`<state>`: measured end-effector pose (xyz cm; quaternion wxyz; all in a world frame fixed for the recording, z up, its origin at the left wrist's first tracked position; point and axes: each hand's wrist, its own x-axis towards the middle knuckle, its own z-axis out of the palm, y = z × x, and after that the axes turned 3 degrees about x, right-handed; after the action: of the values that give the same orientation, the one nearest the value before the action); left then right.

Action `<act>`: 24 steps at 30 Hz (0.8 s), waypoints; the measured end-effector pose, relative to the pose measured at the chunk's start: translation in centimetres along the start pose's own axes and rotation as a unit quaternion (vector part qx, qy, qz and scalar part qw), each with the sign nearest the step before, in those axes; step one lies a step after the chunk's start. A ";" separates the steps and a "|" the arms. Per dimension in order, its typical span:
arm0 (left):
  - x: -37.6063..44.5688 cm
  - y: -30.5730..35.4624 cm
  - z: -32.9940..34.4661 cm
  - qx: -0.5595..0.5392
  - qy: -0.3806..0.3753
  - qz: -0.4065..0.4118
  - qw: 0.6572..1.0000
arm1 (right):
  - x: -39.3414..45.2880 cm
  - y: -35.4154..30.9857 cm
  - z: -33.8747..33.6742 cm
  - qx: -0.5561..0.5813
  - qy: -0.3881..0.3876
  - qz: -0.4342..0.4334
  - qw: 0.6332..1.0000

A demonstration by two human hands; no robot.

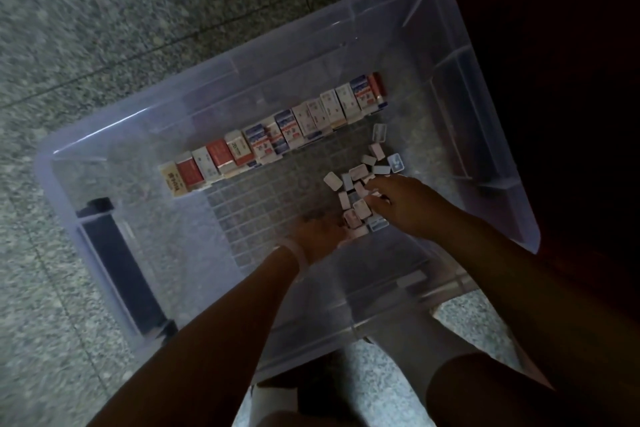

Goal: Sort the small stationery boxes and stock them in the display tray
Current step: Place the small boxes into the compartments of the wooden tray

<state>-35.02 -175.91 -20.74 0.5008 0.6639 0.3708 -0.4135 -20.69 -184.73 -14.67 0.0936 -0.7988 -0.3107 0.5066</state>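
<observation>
A clear plastic bin [491, 55] stands on the floor. Inside it lies a shallow clear display tray [263, 198] with a grid bottom. A row of red, blue and white stationery boxes [277, 133] stands along the tray's far side. A loose heap of small white boxes [363, 180] lies at the tray's right. My right hand [398, 204] reaches into the heap, fingers curled down on the small boxes. My left hand [318, 234] rests low at the heap's near edge; its fingers are blurred and I cannot tell whether they hold a box.
The bin sits on a speckled stone floor [104, 28]. A black latch handle [117, 267] is on the bin's left end. Dark furniture [571, 45] rises at the right. My knees [485, 388] are just below the bin's near wall.
</observation>
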 end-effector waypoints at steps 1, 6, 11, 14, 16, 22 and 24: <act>0.2 -0.3 0.3 -0.009 -0.009 -0.003 1.000 | 0.0 0.1 0.0 0.001 -0.003 0.002 1.000; -0.3 -0.1 0.0 0.082 -0.051 0.042 0.994 | 0.0 0.1 -0.1 0.015 -0.001 0.013 1.000; 0.1 1.6 -0.1 0.047 -0.058 0.069 0.995 | -0.4 -0.2 -0.3 0.023 -0.003 0.023 0.999; 0.0 2.2 0.0 0.039 -0.063 0.026 0.997 | -1.0 -0.6 -0.8 0.034 0.013 0.030 0.999; -0.3 2.3 0.0 -0.009 -0.076 -0.029 0.997 | -1.6 -1.0 -1.2 0.055 0.020 0.030 0.998; -2.0 1.6 -0.9 -0.062 -0.096 -0.021 0.993 | -3.4 -1.6 -2.3 0.086 0.023 0.026 0.996; -3.3 1.3 -1.6 -0.099 -0.107 -0.017 0.989 | -4.2 -1.9 -2.7 0.082 0.021 0.024 0.996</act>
<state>-34.78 -174.89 -17.02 0.5936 0.5568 0.3654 -0.4518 -20.30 -185.25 -9.38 0.1531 -0.8061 -0.2473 0.5154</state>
